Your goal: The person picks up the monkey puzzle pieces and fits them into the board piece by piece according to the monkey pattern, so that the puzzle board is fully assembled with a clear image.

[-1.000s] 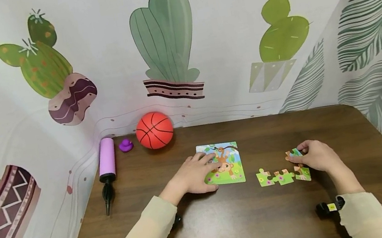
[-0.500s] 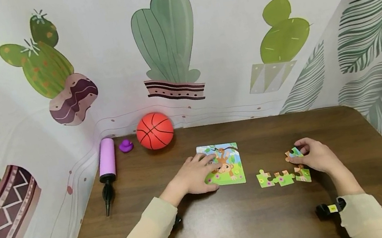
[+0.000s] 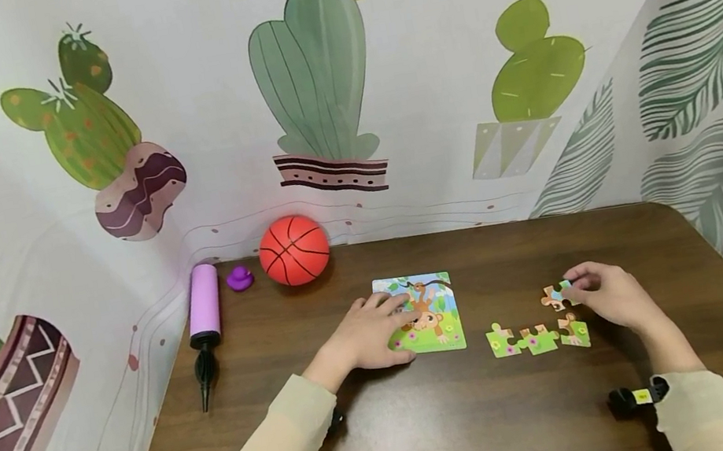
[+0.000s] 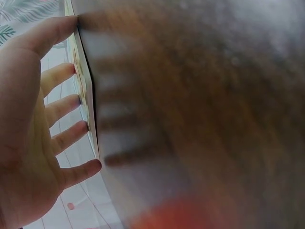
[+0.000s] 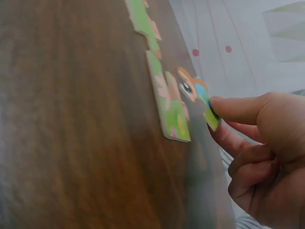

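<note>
My left hand (image 3: 371, 333) rests with spread fingers on a monkey picture board (image 3: 444, 299); in the left wrist view its fingertips touch the board's face and edge. Between thumb and index finger my right hand (image 3: 613, 295) pinches a jigsaw piece (image 3: 553, 297) with orange, blue and an eye printed on it. The right wrist view shows that jigsaw piece (image 5: 198, 90) tilted, close over the table. Just below it lies a row of green jigsaw pieces: a left one (image 3: 503, 342) and a middle one (image 3: 539, 340) joined together, and a right one (image 3: 574, 332) beside them.
A red toy basketball (image 3: 294, 250), a purple rubber duck (image 3: 240, 278) and a pink hand pump (image 3: 204, 304) with a black nozzle stand along the back left of the brown table (image 3: 438, 428). A cactus-print cloth (image 3: 424, 87) hangs behind.
The jigsaw piece in my right hand has been turned, and the right wrist has shifted slightly right. My left hand stays on the board.
</note>
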Motion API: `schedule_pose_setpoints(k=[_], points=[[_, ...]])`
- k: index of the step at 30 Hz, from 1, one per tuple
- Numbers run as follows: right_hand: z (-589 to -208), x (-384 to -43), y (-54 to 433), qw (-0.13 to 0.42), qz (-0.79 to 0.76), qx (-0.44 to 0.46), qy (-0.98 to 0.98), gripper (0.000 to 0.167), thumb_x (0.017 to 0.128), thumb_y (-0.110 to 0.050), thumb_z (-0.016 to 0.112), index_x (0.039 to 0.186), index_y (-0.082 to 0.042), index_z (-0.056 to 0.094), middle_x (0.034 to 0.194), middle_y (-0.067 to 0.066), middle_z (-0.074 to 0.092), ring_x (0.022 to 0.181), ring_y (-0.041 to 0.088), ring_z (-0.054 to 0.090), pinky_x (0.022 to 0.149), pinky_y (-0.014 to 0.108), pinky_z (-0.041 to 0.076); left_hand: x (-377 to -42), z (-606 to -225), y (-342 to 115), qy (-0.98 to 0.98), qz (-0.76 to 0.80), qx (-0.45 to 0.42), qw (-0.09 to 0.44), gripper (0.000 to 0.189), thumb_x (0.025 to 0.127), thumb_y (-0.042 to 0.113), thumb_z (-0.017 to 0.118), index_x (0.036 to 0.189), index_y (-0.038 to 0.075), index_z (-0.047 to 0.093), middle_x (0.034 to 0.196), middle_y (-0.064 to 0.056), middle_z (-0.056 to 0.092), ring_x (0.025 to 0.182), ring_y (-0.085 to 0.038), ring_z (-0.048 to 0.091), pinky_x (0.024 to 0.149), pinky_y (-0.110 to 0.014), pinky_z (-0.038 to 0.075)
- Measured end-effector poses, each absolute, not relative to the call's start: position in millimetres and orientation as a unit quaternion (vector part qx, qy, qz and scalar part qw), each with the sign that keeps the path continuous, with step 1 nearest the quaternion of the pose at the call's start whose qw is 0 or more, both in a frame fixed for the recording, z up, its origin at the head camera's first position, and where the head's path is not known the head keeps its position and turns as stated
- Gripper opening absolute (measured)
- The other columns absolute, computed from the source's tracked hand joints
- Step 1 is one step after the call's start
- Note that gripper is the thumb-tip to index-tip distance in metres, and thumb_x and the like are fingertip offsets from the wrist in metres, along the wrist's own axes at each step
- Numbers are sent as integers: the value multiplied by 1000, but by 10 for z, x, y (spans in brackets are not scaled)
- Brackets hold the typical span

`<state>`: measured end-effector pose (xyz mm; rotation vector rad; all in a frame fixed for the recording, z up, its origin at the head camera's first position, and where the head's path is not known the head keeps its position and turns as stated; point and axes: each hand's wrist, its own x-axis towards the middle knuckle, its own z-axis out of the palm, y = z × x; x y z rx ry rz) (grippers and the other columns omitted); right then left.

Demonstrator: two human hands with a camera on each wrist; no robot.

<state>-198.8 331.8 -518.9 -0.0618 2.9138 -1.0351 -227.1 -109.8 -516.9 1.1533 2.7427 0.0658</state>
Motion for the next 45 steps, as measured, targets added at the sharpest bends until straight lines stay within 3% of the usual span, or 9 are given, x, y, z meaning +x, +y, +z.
schedule_pose_setpoints(k=[6,15,32,45], points=[[-5135,-2007,3309,16,-367,-16,930,34,102,-31,69,117,0,70,103,14,74,87,20,64,68,29,49,-2282,-5180,-1104,919,14,385,82,74,93,66,62,158,38,44,166,4,34,148,-26,31,113,-55,33],[-5045,-2103,3001,-12,-414,-11,910,35,101,-32,70,117,-1,71,105,14,75,90,12,65,72,25,49,-2294,-5194,-1118,919,14,384,83,74,93,67,61,159,39,44,166,5,34,148,-25,31,114,-55,33],[-5088,-2311,2081,51,-487,-53,870,23,100,-20,72,113,-1,73,102,11,75,94,27,69,76,36,52,-2290,-5205,-1118,920,15,383,84,74,93,67,61,159,38,43,167,5,33,148,-25,31,113,-54,34],[-5269,-2321,1636,81,-476,-44,875,20,99,-19,72,111,-3,75,97,8,76,89,23,70,77,37,52,-2285,-5218,-1105,919,20,383,88,74,94,67,60,160,39,41,167,5,32,149,-25,29,114,-54,33]])
